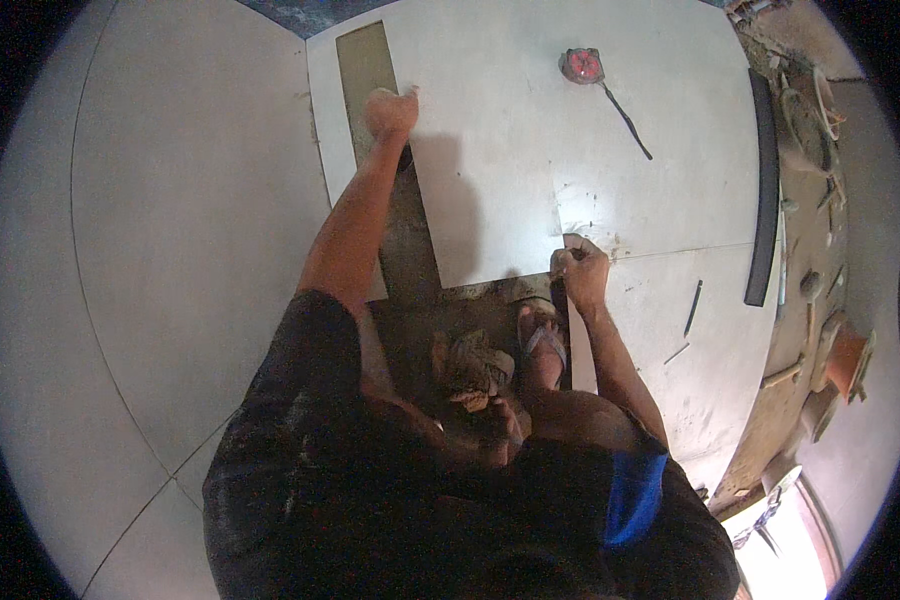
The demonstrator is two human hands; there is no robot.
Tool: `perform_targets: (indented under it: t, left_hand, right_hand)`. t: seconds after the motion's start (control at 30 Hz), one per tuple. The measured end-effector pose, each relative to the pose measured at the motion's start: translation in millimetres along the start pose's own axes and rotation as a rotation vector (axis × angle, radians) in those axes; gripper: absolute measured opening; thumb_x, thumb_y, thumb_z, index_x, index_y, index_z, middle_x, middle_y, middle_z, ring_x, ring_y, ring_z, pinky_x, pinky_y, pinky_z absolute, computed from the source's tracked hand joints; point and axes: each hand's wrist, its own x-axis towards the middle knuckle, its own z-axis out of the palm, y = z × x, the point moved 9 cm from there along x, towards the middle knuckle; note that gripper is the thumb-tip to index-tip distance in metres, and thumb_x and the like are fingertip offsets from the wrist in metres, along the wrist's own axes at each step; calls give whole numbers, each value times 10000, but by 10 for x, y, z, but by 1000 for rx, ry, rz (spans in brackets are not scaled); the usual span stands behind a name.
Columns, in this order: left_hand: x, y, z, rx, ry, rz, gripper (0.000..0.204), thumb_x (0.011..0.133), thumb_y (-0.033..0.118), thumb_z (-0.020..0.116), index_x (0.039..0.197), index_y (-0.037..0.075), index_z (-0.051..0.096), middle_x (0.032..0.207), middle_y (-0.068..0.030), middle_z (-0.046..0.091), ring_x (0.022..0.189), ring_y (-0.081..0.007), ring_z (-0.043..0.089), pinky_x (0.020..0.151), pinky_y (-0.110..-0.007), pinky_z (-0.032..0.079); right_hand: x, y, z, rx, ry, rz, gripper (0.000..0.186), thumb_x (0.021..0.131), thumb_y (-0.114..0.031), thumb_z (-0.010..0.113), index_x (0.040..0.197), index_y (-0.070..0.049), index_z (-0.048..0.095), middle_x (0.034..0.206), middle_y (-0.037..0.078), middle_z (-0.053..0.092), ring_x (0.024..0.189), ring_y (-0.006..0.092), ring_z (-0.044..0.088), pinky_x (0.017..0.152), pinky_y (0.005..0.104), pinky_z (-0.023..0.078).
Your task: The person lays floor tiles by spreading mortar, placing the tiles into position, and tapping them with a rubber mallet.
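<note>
A dusty floor of large pale tiles (pixel 170 250) fills the view, with bare grey mortar bed (pixel 410 250) showing in a strip and patch ahead of the person's feet. A big white floor tile (pixel 530 150) lies over that bed. The left hand (pixel 390 112) is closed into a fist, pressing at the tile's far left edge. The right hand (pixel 580 270) is closed around the tile's near corner, possibly pinching something small that I cannot make out.

Such a tile is probably heavy, stiff and brittle, with a smooth face that slips under dust; its edges and opposite corners look like the safest grip.

Beyond the right hand lies a red tape measure (pixel 581 65) with a dark strap; further right, a long black strip (pixel 765 190). No packages or signs show.
</note>
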Motion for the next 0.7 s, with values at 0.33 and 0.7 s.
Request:
perform_targets:
  t: [0.33, 0.7]
  left_hand:
    - [-3453, 1186, -179, -232, -535, 1291, 982, 724, 485, 816, 1446, -27, 391, 1459, -269, 413, 1386, -460, 349, 1162, -565, 258]
    - [-3440, 1022, 47, -30, -528, 1278, 985, 692, 316, 841, 1471, -26, 346, 1502, -205, 330, 1427, -405, 282, 1157, -634, 204]
  right_hand:
    - [-30, -167, -57, -152, 41, 27, 220, 779, -129, 681, 965, -25, 734, 803, 142, 724, 702, 240, 694, 678, 353, 549]
    - [23, -360, -290, -125, 10, -202, 216, 813, -162, 722, 974, -18, 729, 823, 124, 744, 687, 204, 700, 658, 345, 556]
